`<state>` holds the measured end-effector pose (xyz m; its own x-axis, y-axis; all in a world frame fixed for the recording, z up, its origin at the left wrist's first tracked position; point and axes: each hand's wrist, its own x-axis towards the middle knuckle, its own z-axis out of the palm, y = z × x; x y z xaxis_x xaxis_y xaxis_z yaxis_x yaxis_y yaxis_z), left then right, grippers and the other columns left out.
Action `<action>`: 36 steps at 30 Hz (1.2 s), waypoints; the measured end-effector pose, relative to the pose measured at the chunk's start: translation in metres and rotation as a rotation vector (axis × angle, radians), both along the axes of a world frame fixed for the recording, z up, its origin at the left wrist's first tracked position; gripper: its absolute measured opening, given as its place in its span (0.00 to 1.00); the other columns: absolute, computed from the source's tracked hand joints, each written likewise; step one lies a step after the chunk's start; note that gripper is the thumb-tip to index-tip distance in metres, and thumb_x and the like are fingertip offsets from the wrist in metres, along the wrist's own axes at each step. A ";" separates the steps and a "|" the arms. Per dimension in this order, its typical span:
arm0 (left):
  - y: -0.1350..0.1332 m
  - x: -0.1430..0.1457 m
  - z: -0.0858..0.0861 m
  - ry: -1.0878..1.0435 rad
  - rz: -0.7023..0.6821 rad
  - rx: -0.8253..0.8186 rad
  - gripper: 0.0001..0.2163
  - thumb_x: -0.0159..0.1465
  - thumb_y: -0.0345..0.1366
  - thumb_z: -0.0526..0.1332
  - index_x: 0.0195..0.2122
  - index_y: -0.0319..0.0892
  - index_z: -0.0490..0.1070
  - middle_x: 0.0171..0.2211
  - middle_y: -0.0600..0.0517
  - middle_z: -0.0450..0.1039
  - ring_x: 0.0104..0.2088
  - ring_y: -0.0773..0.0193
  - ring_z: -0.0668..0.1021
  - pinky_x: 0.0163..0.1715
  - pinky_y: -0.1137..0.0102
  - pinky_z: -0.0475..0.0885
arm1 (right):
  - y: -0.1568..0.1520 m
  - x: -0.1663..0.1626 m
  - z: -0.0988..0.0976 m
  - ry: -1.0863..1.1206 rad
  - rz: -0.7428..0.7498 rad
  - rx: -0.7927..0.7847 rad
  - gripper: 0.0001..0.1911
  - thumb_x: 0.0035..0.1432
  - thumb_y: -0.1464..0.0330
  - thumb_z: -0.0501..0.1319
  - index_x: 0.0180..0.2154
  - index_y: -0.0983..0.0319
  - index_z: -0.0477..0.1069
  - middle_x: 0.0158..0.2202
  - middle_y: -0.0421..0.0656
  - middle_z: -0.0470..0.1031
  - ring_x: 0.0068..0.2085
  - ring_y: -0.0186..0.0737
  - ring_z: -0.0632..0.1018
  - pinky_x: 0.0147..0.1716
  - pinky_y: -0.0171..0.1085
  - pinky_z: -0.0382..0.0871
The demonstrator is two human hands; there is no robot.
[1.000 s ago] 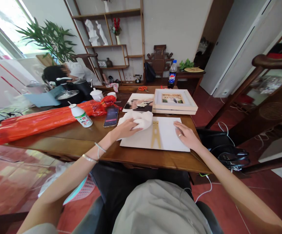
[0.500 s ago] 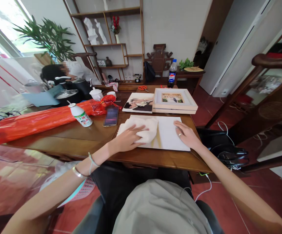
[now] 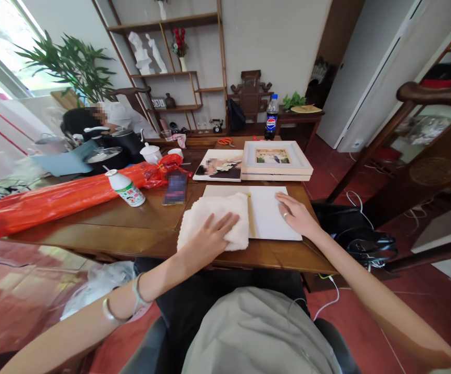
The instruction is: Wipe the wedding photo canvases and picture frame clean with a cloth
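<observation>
My left hand (image 3: 214, 235) lies flat on a folded white towel (image 3: 194, 223), fingers stretched out and spread. The towel covers the left part of a flat white panel (image 3: 269, 208) on the table, overhanging its near edge. A yellowish strip (image 3: 251, 213) runs across the panel beside the towel. My right hand (image 3: 299, 215), with a ring on one finger, rests on the panel's right edge, its fingers extended over the white surface. Behind the panel lie a photo print (image 3: 220, 165) and a pale frame (image 3: 305, 165) with a picture in it.
Left on the wooden table (image 3: 151, 228) are a phone (image 3: 175, 188), a white bottle (image 3: 126, 188) and a long red plastic-wrapped bundle (image 3: 62, 200). Behind stand a cola bottle (image 3: 271, 120), orange-handled pliers (image 3: 225, 141) and a lidded white cup (image 3: 150, 154). A person (image 3: 112, 114) sits at the far left.
My left hand and the towel have moved left and toward me, showing more of the panel's far left part. My right hand stays at the right edge. The view has shifted slightly.
</observation>
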<state>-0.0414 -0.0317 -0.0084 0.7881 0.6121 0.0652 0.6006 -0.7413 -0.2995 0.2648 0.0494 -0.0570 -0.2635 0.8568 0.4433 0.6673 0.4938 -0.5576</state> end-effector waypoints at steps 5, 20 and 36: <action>0.022 -0.019 0.022 -0.042 0.037 -0.159 0.07 0.61 0.28 0.59 0.37 0.42 0.76 0.61 0.46 0.65 0.62 0.53 0.65 0.57 0.61 0.64 | 0.000 0.000 0.000 -0.004 -0.002 -0.002 0.20 0.60 0.67 0.53 0.53 0.60 0.71 0.58 0.47 0.71 0.62 0.48 0.68 0.63 0.51 0.59; 0.125 0.051 0.035 -0.278 0.077 -0.313 0.09 0.60 0.32 0.53 0.32 0.38 0.73 0.34 0.46 0.76 0.36 0.55 0.76 0.39 0.66 0.67 | -0.001 0.000 0.000 0.010 0.004 0.016 0.20 0.61 0.67 0.52 0.52 0.61 0.72 0.58 0.50 0.71 0.61 0.48 0.69 0.62 0.51 0.60; 0.131 -0.027 0.024 -0.353 0.206 -0.310 0.18 0.65 0.47 0.53 0.24 0.40 0.67 0.24 0.50 0.71 0.29 0.60 0.75 0.30 0.69 0.66 | 0.001 0.000 -0.001 0.017 0.005 -0.005 0.20 0.59 0.68 0.54 0.53 0.59 0.71 0.58 0.47 0.71 0.62 0.48 0.67 0.63 0.52 0.59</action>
